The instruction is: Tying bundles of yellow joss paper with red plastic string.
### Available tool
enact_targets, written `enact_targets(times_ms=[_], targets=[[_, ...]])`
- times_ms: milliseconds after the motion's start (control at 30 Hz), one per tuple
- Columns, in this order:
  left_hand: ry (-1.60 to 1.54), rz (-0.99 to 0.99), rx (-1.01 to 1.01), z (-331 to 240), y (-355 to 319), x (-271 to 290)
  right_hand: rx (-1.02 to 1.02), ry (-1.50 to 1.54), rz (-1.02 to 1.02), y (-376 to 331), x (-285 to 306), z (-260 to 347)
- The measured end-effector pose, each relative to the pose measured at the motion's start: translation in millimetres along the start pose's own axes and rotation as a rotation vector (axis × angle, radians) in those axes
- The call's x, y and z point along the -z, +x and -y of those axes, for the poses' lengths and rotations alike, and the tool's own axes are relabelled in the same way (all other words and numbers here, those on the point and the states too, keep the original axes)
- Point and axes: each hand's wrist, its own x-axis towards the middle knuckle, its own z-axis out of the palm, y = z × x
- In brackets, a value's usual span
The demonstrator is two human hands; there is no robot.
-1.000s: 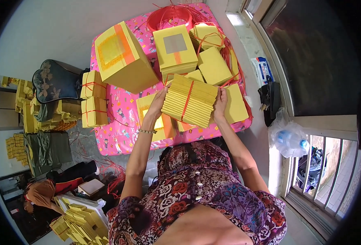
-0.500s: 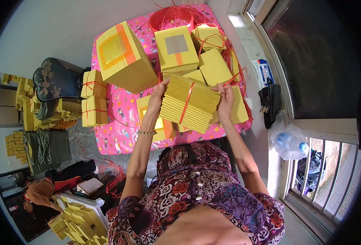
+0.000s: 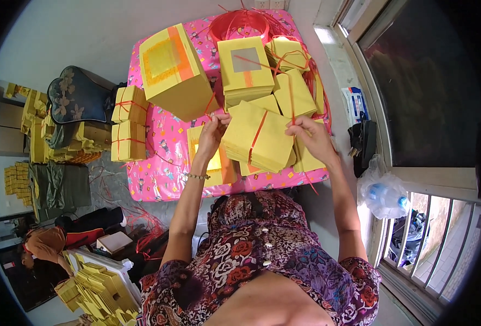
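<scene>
A stack of yellow paper sheets (image 3: 270, 133) lies tilted on the table in front of me, with one red strap (image 3: 258, 136) around its middle. My left hand (image 3: 212, 133) is closed at the stack's left corner, its fingertips pinching a thin red strip that rises beside the large stack. On the right side, my right hand (image 3: 312, 138) pinches another length of red strip (image 3: 292, 98) between thumb and finger. Whether both lengths are one strip, I cannot tell. Part of another yellow stack (image 3: 227, 173) shows beneath my left wrist.
The pink patterned table (image 3: 148, 185) carries a tall yellow stack (image 3: 183, 87), a stack with a grey square (image 3: 246, 70) and a red coil of strips (image 3: 240, 24). Strapped bundles (image 3: 129, 142) stand at left. A barred window (image 3: 425, 239) is at right; a person (image 3: 47, 244) bends at lower left.
The stack has gone from being held up, edges toward me, to lying flatter on the table. Both hands have let it go and now pinch red strip at either side.
</scene>
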Motion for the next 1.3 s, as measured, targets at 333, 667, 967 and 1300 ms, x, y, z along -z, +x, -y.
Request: enact_targets(times_ms=[333, 667, 967, 1300], targets=[[0.087, 0.023, -0.062, -2, -5, 2, -0.010, -0.012, 0.033, -8, 18, 18], [0.392, 0.060, -0.085, -41, 7, -7, 0.107, -0.249, 0.374, 59, -34, 30], [1.121, 0.192, -0.319, -56, 3, -27, -0.062, -0.198, 0.344, 58, -55, 13], [1.305, 0.281, -0.380, -69, 6, -46, -0.124, -0.193, 0.278, 60, -58, 16]])
